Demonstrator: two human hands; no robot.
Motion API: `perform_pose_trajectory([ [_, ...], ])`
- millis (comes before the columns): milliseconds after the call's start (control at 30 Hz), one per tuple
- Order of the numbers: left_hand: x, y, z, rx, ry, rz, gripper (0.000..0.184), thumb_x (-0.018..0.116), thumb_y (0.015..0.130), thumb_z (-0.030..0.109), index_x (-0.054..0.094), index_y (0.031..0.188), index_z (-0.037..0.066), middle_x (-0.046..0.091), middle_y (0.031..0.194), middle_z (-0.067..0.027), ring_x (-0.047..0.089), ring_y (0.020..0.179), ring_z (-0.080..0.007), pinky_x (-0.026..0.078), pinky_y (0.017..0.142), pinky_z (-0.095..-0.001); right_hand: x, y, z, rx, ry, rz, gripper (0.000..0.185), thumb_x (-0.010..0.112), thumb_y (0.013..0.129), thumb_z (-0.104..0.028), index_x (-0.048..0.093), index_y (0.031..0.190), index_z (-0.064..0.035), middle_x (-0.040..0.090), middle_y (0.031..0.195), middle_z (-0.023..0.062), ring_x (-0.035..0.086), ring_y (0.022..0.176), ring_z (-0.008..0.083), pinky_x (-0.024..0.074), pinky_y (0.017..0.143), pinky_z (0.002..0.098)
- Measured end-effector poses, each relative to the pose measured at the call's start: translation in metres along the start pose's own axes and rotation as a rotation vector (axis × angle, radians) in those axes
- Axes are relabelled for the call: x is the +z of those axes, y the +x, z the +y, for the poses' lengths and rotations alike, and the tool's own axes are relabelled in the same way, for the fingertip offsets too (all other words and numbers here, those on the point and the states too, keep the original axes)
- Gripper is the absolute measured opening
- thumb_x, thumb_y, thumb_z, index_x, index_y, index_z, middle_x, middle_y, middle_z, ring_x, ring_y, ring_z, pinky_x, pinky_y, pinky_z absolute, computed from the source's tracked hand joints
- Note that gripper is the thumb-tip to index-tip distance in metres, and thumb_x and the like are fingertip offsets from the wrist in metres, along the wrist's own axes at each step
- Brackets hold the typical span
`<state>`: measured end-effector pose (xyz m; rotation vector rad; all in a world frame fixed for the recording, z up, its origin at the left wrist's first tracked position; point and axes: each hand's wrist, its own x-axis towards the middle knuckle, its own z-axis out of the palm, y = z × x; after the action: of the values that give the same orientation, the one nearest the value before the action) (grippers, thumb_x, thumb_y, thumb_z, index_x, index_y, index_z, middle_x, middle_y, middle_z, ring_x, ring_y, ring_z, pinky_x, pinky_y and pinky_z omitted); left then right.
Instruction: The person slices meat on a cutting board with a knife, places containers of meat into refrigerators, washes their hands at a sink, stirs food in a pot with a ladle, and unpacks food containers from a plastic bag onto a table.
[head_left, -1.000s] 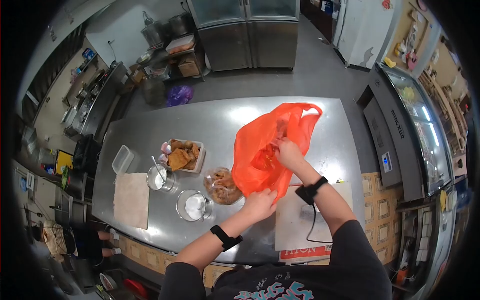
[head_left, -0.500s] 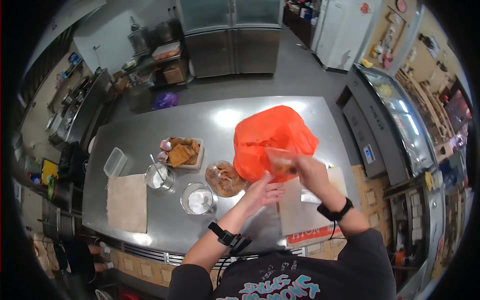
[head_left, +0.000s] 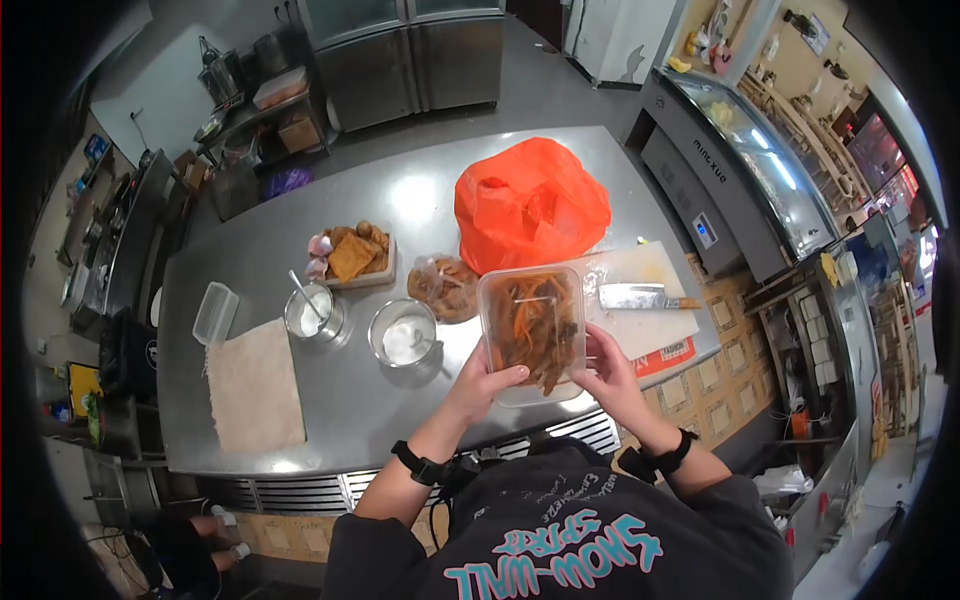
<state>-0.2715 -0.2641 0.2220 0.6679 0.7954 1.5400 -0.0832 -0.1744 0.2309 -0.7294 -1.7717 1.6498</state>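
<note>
Between my two hands is a clear plastic food container (head_left: 532, 330), tilted up above the near edge of the table. Brown pieces and orange strips of food show in it; I cannot tell whether a lid covers it. My left hand (head_left: 483, 388) grips its lower left side, thumb at the front. At the lower right corner, my right hand (head_left: 611, 380) holds it too. Just behind stands a crumpled red plastic bag (head_left: 535, 205). A clear bag of brown food (head_left: 445, 288) lies to the left of the container.
A cleaver (head_left: 635, 296) lies on a white cutting board (head_left: 625, 265) at the right. Leftward are two metal pots (head_left: 403, 335) with white contents and spoons, a tub of brown food (head_left: 355, 255), an empty plastic box (head_left: 215, 314) and a beige cloth (head_left: 255, 390). Another person's legs (head_left: 215, 540) show lower left.
The container has come away from the red bag toward me, and my left hand now grips it along with my right. The cleaver has come into full view. My view has shifted.
</note>
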Motion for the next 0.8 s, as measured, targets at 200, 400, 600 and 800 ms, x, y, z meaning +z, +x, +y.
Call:
perform_pose_trajectory([
  [200,-0.017,-0.04,0.011,-0.035,-0.028,0.076,0.057,0.06,0.075,0.005,0.032,0.125,0.002,0.051,0.111,-0.0064,0.053,0.097,-0.0133,0.046,0.081,-0.0284,0.044,0.009,-0.013,0.172,0.172,-0.145,0.041,0.06,0.081,-0.007,0.04,0.117,0.0029,0.051,0.101,0.0072,0.053,0.092,0.0113,0.0496,0.077,0.0235],
  [400,-0.031,-0.07,0.028,-0.042,0.033,0.164,0.06,0.061,0.075,0.007,0.031,0.126,0.0,0.05,0.111,-0.0088,0.052,0.098,-0.0154,0.044,0.081,-0.0291,0.072,0.019,-0.011,0.172,0.113,-0.246,0.033,0.057,0.084,-0.012,0.043,0.111,0.0014,0.052,0.095,0.0037,0.051,0.086,0.0077,0.0458,0.073,0.0226],
  [600,-0.031,-0.079,0.036,0.076,-0.028,0.172,0.066,0.062,0.073,0.009,0.027,0.128,-0.002,0.046,0.119,-0.0116,0.048,0.108,-0.019,0.04,0.091,-0.0326,0.08,0.027,-0.021,0.224,0.153,-0.274,0.025,0.049,0.088,-0.017,0.047,0.107,0.0,0.051,0.088,-0.0008,0.044,0.078,0.0042,0.037,0.068,0.0193],
  [800,-0.021,-0.075,0.041,0.135,0.121,0.173,0.065,0.06,0.075,0.007,0.024,0.129,-0.001,0.044,0.12,-0.0105,0.047,0.109,-0.0174,0.042,0.09,-0.0327,0.071,0.032,-0.024,0.152,0.213,-0.329,0.027,0.048,0.089,-0.016,0.045,0.111,0.0002,0.051,0.092,-0.0002,0.044,0.08,0.0043,0.0372,0.07,0.0196],
])
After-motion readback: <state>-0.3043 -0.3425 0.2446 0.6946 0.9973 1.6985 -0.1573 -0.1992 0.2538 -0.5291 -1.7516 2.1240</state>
